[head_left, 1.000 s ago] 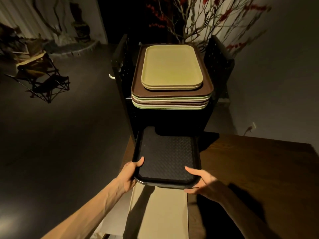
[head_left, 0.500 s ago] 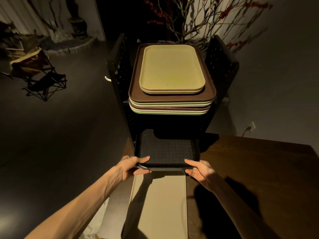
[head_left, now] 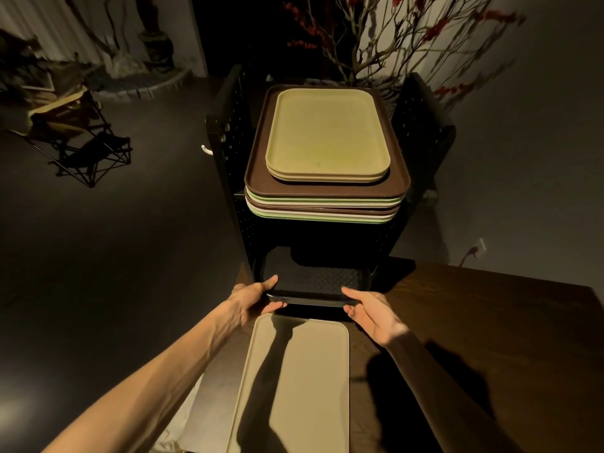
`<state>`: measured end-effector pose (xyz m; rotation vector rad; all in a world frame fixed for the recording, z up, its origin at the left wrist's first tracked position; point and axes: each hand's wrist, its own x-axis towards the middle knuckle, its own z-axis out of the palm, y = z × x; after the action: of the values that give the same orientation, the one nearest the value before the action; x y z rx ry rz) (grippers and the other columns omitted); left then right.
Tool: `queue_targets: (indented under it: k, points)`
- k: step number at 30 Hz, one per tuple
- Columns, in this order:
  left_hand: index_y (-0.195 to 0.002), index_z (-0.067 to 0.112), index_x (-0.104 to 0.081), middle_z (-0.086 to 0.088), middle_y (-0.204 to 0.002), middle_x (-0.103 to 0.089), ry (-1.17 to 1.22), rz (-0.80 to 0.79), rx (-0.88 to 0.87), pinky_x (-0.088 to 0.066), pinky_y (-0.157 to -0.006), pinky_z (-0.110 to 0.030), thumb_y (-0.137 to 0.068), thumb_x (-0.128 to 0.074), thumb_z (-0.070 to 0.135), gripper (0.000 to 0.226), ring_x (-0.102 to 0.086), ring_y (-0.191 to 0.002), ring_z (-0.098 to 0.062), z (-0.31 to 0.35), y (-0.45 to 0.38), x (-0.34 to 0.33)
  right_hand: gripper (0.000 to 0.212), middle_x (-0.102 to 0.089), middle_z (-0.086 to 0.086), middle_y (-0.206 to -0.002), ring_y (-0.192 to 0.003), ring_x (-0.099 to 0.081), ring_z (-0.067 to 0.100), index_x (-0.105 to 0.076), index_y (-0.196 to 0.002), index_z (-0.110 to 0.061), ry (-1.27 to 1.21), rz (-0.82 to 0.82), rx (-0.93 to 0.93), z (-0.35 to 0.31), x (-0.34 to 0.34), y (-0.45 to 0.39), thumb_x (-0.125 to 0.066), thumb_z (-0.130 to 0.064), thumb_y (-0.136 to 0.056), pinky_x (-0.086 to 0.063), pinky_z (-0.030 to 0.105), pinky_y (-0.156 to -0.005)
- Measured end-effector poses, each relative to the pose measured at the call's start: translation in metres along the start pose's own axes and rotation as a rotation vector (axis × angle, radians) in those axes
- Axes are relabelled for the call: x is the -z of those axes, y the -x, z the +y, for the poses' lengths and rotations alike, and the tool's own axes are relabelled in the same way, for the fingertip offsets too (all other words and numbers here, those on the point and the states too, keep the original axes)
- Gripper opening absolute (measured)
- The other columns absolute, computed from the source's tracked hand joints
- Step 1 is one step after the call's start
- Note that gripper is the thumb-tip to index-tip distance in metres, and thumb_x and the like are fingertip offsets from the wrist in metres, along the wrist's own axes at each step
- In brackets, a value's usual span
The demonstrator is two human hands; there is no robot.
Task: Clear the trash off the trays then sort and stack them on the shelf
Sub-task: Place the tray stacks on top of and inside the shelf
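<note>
Between both hands (head_left: 253, 297) (head_left: 371, 310), black tray (head_left: 313, 277) sits on lower shelf (head_left: 258, 273).

A folding chair (head_left: 78, 142) stands left; red-flowered branches (head_left: 392, 37) rise behind.

Head view: you look forward and down from head height, close over the counter (head_left: 474, 322).
Facing: toward the shelf (head_left: 421, 132) ahead of you.
</note>
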<state>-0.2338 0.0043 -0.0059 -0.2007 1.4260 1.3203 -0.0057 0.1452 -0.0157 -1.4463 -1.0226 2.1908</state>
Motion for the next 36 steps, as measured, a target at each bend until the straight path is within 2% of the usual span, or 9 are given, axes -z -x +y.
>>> queue_targets:
  k: [8,14,16,18,23,26,29,33,36]
  points:
    - [-0.124,-0.005,-0.051,-0.032,-0.103,-0.071,-0.057,-0.047,0.032,-0.061,-0.050,-0.036,-0.077,-0.081,0.017,0.060,-0.075,-0.081,-0.039,-0.003,0.013,-0.005,0.042,-0.050,0.012,-0.084,-0.053,-0.059,0.013,-0.043,-0.112,-0.013,-0.015,-0.033,-0.023,-0.004,0.007,0.000,-0.074,-0.004,-0.085,-0.045,0.019,-0.047]
    - [-0.120,0.005,-0.065,-0.011,-0.102,-0.076,-0.452,-0.300,0.066,-0.060,-0.072,-0.031,-0.072,-0.084,0.029,0.057,-0.073,-0.084,-0.020,-0.018,0.030,0.016,0.056,-0.063,0.012,-0.130,-0.102,-0.069,0.024,-0.049,-0.133,-0.016,0.299,-0.193,-0.008,0.014,0.026,0.009,-0.078,-0.017,-0.084,-0.057,0.035,-0.082]
    - [-0.122,0.008,-0.064,-0.014,-0.106,-0.075,-0.434,-0.265,0.076,-0.059,-0.074,-0.031,-0.071,-0.084,0.025,0.058,-0.073,-0.086,-0.022,-0.034,0.026,0.024,0.042,-0.062,0.015,-0.128,-0.103,-0.070,0.020,-0.047,-0.124,-0.019,0.353,-0.204,-0.001,0.031,0.034,0.007,-0.066,-0.001,-0.090,-0.056,0.035,-0.090]
    - [-0.122,0.005,-0.064,-0.015,-0.105,-0.075,-0.435,-0.188,0.075,-0.059,-0.074,-0.033,-0.073,-0.083,0.025,0.056,-0.072,-0.085,-0.023,-0.053,0.019,0.031,0.043,-0.063,0.017,-0.119,-0.085,-0.073,0.012,-0.045,-0.131,-0.007,0.355,-0.190,-0.056,0.046,0.035,0.006,-0.057,0.008,-0.092,-0.060,0.026,-0.072]
    - [-0.113,0.008,-0.059,-0.014,-0.112,-0.067,-0.523,0.110,0.068,-0.055,-0.081,-0.039,-0.084,-0.074,0.016,0.033,-0.064,-0.104,-0.028,-0.120,0.009,0.056,0.105,-0.066,0.002,-0.110,-0.079,-0.068,0.005,-0.042,-0.135,-0.012,0.488,-0.061,-0.167,0.107,0.048,0.005,-0.092,-0.043,-0.048,-0.057,0.036,-0.087]
    - [-0.101,0.009,-0.060,-0.013,-0.107,-0.063,-0.617,0.205,0.078,-0.054,-0.088,-0.041,-0.088,-0.067,0.009,0.014,-0.060,-0.102,-0.028,-0.160,0.015,0.074,0.072,-0.067,0.013,-0.106,-0.086,-0.064,0.017,-0.046,-0.128,-0.001,0.596,0.039,-0.163,0.146,0.052,0.029,-0.089,-0.013,-0.070,-0.056,0.034,-0.083]
    - [-0.113,0.005,-0.058,-0.013,-0.106,-0.060,-0.737,0.305,0.084,-0.055,-0.088,-0.039,-0.084,-0.069,0.006,0.031,-0.061,-0.099,-0.030,-0.193,0.016,0.091,0.058,-0.055,-0.008,-0.095,-0.084,-0.059,0.010,-0.046,-0.125,-0.006,0.636,0.075,-0.181,0.178,0.059,0.045,-0.079,0.001,-0.078,-0.048,0.023,-0.074]
    - [-0.125,0.010,-0.054,-0.014,-0.118,-0.055,-0.826,0.391,0.089,-0.057,-0.089,-0.040,-0.078,-0.070,0.010,0.049,-0.059,-0.103,-0.031,-0.213,0.013,0.107,0.104,-0.054,0.010,-0.135,-0.114,-0.060,0.024,-0.031,-0.146,-0.010,0.701,0.084,-0.254,0.225,0.083,0.032,-0.089,-0.026,-0.062,-0.047,0.038,-0.101]
    - [-0.133,0.014,-0.047,-0.015,-0.126,-0.048,-0.894,0.404,0.120,-0.057,-0.090,-0.043,-0.077,-0.068,0.013,0.060,-0.057,-0.106,-0.032,-0.222,0.010,0.113,0.119,-0.059,0.008,-0.134,-0.118,-0.058,0.025,-0.032,-0.143,-0.017,0.655,0.065,-0.299,0.270,0.109,0.004,-0.086,-0.048,-0.042,-0.047,0.044,-0.104]
